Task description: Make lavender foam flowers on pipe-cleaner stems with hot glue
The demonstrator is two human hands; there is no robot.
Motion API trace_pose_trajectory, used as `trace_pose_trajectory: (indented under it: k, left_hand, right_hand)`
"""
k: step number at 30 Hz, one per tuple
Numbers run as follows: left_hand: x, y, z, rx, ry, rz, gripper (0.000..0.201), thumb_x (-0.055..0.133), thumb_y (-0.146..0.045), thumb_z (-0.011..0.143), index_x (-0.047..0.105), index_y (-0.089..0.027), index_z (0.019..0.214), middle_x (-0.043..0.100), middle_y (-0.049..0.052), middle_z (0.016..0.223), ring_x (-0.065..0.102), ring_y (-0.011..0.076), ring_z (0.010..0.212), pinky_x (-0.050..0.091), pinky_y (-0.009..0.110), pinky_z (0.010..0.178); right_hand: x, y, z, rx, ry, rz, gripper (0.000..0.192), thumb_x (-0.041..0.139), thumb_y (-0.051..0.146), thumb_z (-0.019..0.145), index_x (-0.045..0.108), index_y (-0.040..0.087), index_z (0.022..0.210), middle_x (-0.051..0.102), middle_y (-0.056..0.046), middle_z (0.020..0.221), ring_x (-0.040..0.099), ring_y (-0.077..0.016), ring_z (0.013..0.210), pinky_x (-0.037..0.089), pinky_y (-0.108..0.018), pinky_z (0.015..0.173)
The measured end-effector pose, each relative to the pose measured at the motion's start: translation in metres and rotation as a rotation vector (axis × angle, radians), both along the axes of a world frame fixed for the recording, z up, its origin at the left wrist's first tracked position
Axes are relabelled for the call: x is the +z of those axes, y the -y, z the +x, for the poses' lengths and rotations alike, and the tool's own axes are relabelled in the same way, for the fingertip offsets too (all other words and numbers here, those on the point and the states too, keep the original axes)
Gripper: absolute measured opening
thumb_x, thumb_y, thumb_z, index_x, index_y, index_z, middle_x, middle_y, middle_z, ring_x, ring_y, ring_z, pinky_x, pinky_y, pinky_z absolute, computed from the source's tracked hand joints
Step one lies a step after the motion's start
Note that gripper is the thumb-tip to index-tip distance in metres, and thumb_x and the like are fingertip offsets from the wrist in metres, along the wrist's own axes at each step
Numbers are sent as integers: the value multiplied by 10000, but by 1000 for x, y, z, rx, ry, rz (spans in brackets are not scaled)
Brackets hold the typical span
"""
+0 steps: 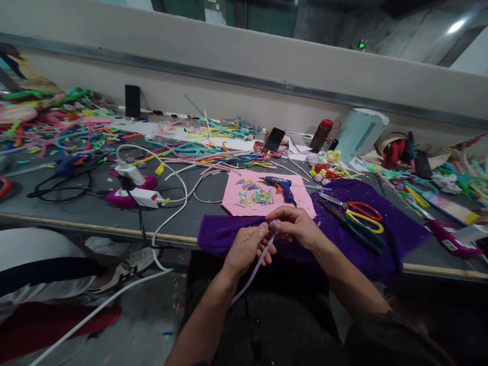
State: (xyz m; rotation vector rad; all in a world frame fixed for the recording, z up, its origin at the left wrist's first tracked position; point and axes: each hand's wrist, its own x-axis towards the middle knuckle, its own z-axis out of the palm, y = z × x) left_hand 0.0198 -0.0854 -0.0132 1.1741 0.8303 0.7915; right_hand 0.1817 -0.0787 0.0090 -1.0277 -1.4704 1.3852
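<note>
Both my hands meet over the front edge of the table, pinching a lavender pipe cleaner whose long tail hangs down toward my lap. My left hand grips it from the left, fingertips pressed together. From the right, my right hand closes thumb and fingers on its small bunched upper end. A purple cloth lies beneath and behind them. Just beyond is a pink sheet carrying several short coloured pieces and a blue glue gun.
Scissors and dark green-handled pliers rest on the cloth at right. A white power strip with cables sits at left. Loose pipe cleaners, a phone, a bottle and a pale green box stand farther back.
</note>
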Motion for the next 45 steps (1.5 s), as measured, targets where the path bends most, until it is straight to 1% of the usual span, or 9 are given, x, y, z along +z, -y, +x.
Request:
trace_pose_trajectory:
  k: [7, 14, 19, 22, 25, 29, 33, 39, 45]
  left_hand:
    - [-1, 1, -4, 79, -95, 149, 388, 475, -482, 788, 621, -125, 746, 601, 28, 573, 566, 117, 448, 411, 188, 389]
    - [5, 3, 0, 168, -45, 156, 213, 655, -334, 669, 627, -131, 726, 595, 5, 599, 515, 87, 442, 410, 191, 431]
    - [6, 0, -2, 199, 47, 58, 210, 651, -331, 677, 618, -125, 702, 603, 7, 566, 506, 80, 413, 389, 184, 413]
    - [5, -1, -4, 239, 140, -6, 215, 670, -324, 669, 633, -124, 737, 629, 18, 617, 524, 80, 467, 388, 178, 437]
    - [6, -2, -4, 332, 230, -2, 202, 691, -300, 652, 660, -135, 764, 643, 20, 712, 542, 89, 580, 401, 174, 497]
    - [9, -2, -3, 400, 325, 37, 163, 700, -258, 641, 687, -155, 767, 638, 24, 801, 563, 132, 783, 437, 212, 713]
    - [8, -1, -6, 373, 344, 36, 148, 709, -236, 629, 696, -160, 755, 634, 25, 823, 559, 134, 804, 425, 217, 738]
    - [0, -3, -13, 314, 312, -36, 157, 731, -233, 601, 672, -136, 710, 624, 18, 709, 526, 106, 655, 406, 206, 628]
    - [1, 0, -14, 315, 246, 106, 123, 697, -210, 647, 684, -156, 757, 599, -6, 711, 504, 112, 706, 390, 213, 684]
  right_hand:
    - [3, 3, 0, -39, -11, 59, 239, 667, 290, 703, 639, 164, 904, 577, 27, 599, 467, -54, 422, 344, -149, 345]
    - [5, -3, -5, -52, 8, 4, 262, 675, 301, 692, 630, 162, 909, 551, 37, 566, 444, -47, 400, 342, -143, 340]
    - [9, -1, -2, -202, -8, 106, 316, 583, 380, 764, 592, 181, 1009, 631, -46, 898, 521, -68, 490, 325, -149, 329]
    - [3, 8, -3, -276, -14, 90, 269, 528, 400, 802, 601, 160, 900, 632, -28, 746, 451, -49, 404, 288, -154, 317]
    - [-8, 21, -15, -197, 33, 33, 220, 584, 380, 764, 591, 161, 784, 589, 2, 630, 443, -58, 406, 316, -164, 342]
    - [-19, 30, -37, -91, 10, 78, 209, 608, 363, 745, 591, 180, 845, 566, 8, 693, 469, -76, 496, 404, -194, 439]
    - [-21, 26, -48, -109, 29, 141, 209, 563, 389, 779, 574, 180, 784, 497, 32, 610, 410, -68, 449, 338, -192, 410]
    - [-18, 25, -43, -132, 285, 347, 206, 502, 291, 817, 517, 174, 647, 454, 31, 558, 405, -87, 504, 312, -210, 480]
    - [-16, 30, -37, -185, 565, 538, 200, 472, 230, 817, 469, 187, 622, 465, 17, 569, 413, -101, 506, 277, -229, 478]
